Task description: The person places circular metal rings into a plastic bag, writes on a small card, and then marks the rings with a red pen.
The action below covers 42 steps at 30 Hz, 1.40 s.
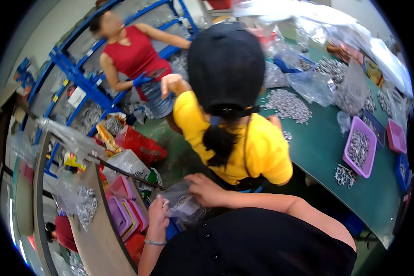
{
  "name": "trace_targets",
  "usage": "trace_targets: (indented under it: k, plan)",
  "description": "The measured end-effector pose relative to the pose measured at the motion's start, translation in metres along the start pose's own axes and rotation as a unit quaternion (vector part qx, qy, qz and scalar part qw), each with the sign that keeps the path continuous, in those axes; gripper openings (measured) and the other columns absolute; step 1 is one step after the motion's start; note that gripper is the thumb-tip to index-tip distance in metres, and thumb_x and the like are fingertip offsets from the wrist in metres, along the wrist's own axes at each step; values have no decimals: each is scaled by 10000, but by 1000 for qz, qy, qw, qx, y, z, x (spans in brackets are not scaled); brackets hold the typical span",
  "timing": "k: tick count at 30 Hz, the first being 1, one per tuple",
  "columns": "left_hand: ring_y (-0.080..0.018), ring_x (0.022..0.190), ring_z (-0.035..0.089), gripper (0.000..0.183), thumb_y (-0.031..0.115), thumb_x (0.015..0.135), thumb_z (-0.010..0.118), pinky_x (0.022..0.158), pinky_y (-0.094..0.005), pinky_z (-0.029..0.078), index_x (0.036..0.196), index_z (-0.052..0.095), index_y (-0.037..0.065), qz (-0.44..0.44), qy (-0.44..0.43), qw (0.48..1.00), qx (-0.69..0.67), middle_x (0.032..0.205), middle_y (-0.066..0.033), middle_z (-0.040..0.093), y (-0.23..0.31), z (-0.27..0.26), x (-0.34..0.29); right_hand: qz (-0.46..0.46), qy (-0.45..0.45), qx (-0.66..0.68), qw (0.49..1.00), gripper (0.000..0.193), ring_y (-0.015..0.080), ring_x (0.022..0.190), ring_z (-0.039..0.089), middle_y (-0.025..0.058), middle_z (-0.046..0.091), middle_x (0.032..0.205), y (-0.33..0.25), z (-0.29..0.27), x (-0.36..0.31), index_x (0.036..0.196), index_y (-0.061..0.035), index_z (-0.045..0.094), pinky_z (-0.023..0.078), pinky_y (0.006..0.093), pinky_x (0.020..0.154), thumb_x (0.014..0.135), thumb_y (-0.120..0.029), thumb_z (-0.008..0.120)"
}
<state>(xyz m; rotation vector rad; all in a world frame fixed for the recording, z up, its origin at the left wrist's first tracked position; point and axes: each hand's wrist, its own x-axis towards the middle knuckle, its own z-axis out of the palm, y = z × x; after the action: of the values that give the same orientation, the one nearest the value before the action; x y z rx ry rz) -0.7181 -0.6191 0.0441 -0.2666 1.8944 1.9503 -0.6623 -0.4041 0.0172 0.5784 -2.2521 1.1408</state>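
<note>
A clear plastic bag [185, 204] hangs between my two hands, just in front of my dark top. Some metal pieces seem to lie inside it, but I cannot make out their kind. My left hand [158, 214], with a bracelet at the wrist, is closed on the bag's left edge. Opposite it, my right hand [206, 189] grips the upper right edge with bent fingers. Stacked purple, yellow and red plastic trays [120, 217] stand left of my left hand. A person in a yellow shirt [264, 147] and black cap is close in front of my right hand.
On the right, a green table [303, 142] bears piles of small metal parts [287, 106], plastic bags and a purple basket [369, 156]. Blue shelving [73, 69] and a person in red [135, 51] are at the far left. Filled sacks [140, 145] crowd the floor.
</note>
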Motion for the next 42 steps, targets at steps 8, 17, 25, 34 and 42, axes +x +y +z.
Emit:
trace_targets:
  k: [8,17,25,34,42]
  plan:
    - [-40,388,273,339,306,896,434,355,-195,179,655,492,74,78,-8,996,-47,478,55,345,37,-31,70,241,239,238,910,104,73,674,468,-1,498,753,38,46,149,865,-32,508,393,199,610,761,-27,515]
    - [-53,400,301,347,323,891,437,359,-199,208,652,483,76,93,-14,995,-35,491,39,355,93,-60,176,248,494,-99,827,210,272,802,556,139,575,834,128,-12,330,911,-23,555,431,318,751,717,-6,476]
    - [-60,399,306,353,314,891,437,362,-212,225,639,480,71,45,-5,998,-53,486,36,352,101,-42,279,462,461,-26,757,707,361,1029,471,239,464,1104,189,-6,385,1146,31,383,379,415,887,612,-300,707]
    - [-42,392,260,339,316,894,434,360,-206,184,664,488,73,45,-71,996,-11,473,63,314,142,-7,357,449,401,257,756,425,205,555,584,121,548,830,213,50,356,1140,-24,344,464,278,420,740,-5,483]
    - [-41,454,324,315,270,886,463,417,-195,254,660,499,54,16,-181,983,28,525,36,405,167,12,392,450,389,332,732,292,164,560,553,86,550,786,205,67,316,977,-24,454,459,276,428,697,11,532]
